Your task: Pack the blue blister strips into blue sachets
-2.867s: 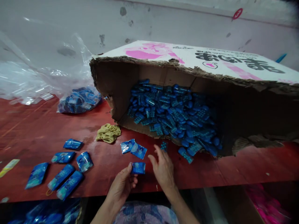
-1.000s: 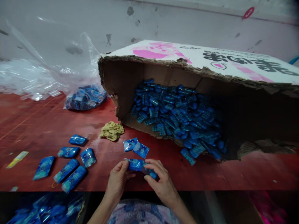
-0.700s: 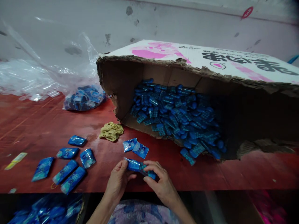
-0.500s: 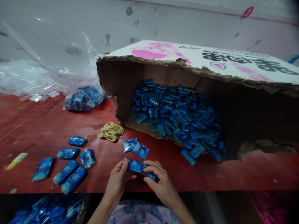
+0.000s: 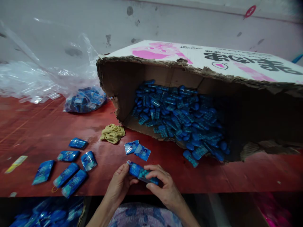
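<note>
While pinched—blue packet (image 5: 139,171), both hands.

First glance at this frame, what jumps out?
The torn cardboard box lying on its side on the red table, spilling a heap of blue studded pieces. Near the front edge, the left hand and right hand together hold a clear packet with a blue piece in it. Filled blue packets lie scattered at left.

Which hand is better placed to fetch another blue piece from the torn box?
Probably the right hand: it lies nearer the spilled pieces at the box mouth. The left hand holds the packet on the far side.
</note>
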A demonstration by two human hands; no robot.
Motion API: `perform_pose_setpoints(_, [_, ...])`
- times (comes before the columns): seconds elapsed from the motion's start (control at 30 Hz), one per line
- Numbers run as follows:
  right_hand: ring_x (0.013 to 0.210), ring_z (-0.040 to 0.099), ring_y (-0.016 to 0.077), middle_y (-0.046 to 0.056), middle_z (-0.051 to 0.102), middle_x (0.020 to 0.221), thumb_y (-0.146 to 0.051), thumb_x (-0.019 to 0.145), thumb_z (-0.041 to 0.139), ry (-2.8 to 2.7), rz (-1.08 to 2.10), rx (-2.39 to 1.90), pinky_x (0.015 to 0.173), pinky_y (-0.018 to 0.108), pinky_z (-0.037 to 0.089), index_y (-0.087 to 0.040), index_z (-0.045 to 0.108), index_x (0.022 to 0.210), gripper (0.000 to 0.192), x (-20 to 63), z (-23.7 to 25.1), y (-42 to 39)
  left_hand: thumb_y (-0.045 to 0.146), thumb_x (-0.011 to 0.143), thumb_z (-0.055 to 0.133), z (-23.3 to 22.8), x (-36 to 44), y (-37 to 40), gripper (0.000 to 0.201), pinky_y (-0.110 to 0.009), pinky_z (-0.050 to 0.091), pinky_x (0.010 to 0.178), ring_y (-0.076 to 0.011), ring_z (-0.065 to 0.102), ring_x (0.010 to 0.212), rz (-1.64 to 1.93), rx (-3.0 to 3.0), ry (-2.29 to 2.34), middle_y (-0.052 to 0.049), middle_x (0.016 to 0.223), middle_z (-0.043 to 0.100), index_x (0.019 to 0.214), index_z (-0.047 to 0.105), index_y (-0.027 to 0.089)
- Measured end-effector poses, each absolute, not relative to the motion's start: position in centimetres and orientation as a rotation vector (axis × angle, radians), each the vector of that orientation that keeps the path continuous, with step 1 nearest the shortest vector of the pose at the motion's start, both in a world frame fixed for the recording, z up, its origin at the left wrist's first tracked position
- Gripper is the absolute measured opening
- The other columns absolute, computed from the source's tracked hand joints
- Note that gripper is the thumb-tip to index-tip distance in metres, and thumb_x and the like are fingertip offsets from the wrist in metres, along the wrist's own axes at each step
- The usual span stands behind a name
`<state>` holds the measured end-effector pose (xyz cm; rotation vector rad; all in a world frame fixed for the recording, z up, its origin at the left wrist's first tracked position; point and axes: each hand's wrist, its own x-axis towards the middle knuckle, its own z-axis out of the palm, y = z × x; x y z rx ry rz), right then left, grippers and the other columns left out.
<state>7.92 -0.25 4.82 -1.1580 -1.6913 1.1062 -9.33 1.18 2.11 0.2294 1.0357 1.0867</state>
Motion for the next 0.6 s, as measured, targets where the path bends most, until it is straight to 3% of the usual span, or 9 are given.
perform_pose_setpoints(0.1, [0.102, 0.055, 0.0167, 0.003, 0.061, 0.109, -0.002, 0.069, 0.057, -1.697, 1.115, -1.179, 0.099, 0.039, 0.032, -0.024, 0.059, 0.085, 0.026, 7.99, 4.92, -0.22, 0.029, 0.063, 0.070, 2.03, -9.54, 1.01, 0.020, -0.023, 0.052, 0.047, -0.0130, 0.062, 0.054, 1.070, 0.248, 1.009, -0.001, 0.063, 0.067, 0.071, 0.060, 0.015])
perform_pose_setpoints(0.33, [0.104, 0.052, 0.0171, 0.004, 0.060, 0.109, -0.003, 0.073, 0.053, -1.774, 1.011, -1.151, 0.090, 0.034, 0.041, -0.023, 0.059, 0.087, 0.026, 8.14, 4.89, -0.09, 0.031, 0.065, 0.068, 2.14, -9.70, 1.02, 0.019, -0.025, 0.053, 0.049, -0.0144, 0.062, 0.054, 1.060, 0.304, 0.984, -0.003, 0.066, 0.068, 0.071, 0.061, 0.015])
perform_pose_setpoints(0.6, [0.105, 0.049, 0.0205, 0.006, 0.057, 0.115, -0.003, 0.078, 0.047, -2.008, 0.618, -1.129, 0.089, 0.039, 0.044, -0.024, 0.056, 0.101, 0.032, 7.38, 4.30, -0.49, 0.031, 0.063, 0.070, 2.67, -8.97, 1.33, 0.021, -0.023, 0.052, 0.048, -0.0137, 0.062, 0.056, 1.093, 0.245, 1.040, -0.001, 0.063, 0.067, 0.073, 0.058, 0.016])
